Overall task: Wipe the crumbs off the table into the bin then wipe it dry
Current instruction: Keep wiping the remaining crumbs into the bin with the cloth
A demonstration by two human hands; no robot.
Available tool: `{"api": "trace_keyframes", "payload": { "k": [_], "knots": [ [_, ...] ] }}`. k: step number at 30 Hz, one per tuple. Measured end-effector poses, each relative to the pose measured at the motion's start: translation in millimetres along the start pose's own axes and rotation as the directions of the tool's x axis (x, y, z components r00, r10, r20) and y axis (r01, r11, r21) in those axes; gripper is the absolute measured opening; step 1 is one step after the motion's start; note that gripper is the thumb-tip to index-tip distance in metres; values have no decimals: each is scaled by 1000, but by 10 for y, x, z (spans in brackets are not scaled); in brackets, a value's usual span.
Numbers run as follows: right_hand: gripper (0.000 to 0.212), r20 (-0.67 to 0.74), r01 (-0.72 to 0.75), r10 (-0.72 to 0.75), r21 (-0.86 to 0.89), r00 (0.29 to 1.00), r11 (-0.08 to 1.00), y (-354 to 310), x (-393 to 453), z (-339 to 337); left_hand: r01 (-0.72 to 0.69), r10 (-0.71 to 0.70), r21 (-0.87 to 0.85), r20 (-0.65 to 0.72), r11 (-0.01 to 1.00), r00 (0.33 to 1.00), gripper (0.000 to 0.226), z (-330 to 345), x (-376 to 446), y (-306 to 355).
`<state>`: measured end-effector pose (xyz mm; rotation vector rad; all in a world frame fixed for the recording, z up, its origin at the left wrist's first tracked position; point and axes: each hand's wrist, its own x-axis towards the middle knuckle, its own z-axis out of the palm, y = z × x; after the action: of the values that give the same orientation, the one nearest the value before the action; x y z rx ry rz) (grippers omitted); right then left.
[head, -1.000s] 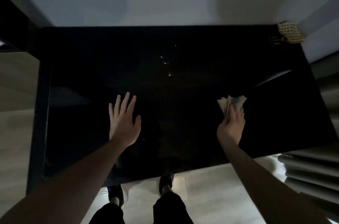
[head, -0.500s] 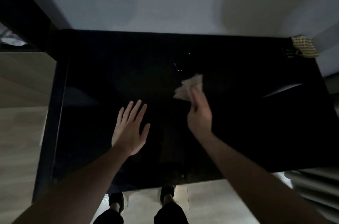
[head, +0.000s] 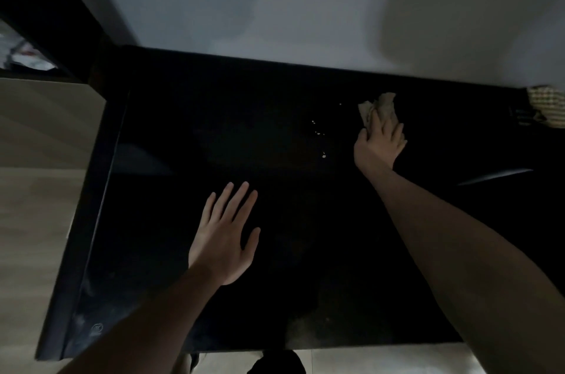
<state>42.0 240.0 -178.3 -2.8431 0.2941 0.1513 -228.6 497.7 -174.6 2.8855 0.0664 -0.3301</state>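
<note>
The right hand (head: pixel 380 144), its grip closed on the cloth (head: pixel 379 107), has swung right past the crumbs (head: pixel 318 132); the left hand (head: pixel 224 239) stays flat, fingers open, on the counter (head: pixel 183 144).

— What do you see past the far edge?
— A pale wall (head: pixel 275 0), and a checked yellow cloth (head: pixel 548 106) at your far right corner.
— And to your left?
— Light wooden floor (head: pixel 33 190).

Cut off and covered

The yellow checked cloth (head: pixel 547 107) runs off the right edge; the right hand (head: pixel 380 144) covers part of the crumpled beige rag (head: pixel 380 106).
</note>
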Motion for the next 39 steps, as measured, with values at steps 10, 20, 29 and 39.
{"api": "trace_keyframes", "payload": {
  "k": [10,20,29,39],
  "knots": [
    [63,-146,672,-674,370,724,641,-1381,-1235,380,-9,7,-47,-43,999,999,67,-35,6,-6],
    [67,47,373,-505,615,862,695,-1462,-1484,173,-26,20,-82,-70,996,997,64,-17,-34,-16],
    [58,-45,-51,63,234,997,971,503,-1124,-148,-32,22,-135,-70,990,997,65,-14,-73,-39],
    [68,-100,90,-83,67,991,994,-736,-1841,458,25,-149,-618,-149,786,978,43,-75,-208,-162]
  ]
}}
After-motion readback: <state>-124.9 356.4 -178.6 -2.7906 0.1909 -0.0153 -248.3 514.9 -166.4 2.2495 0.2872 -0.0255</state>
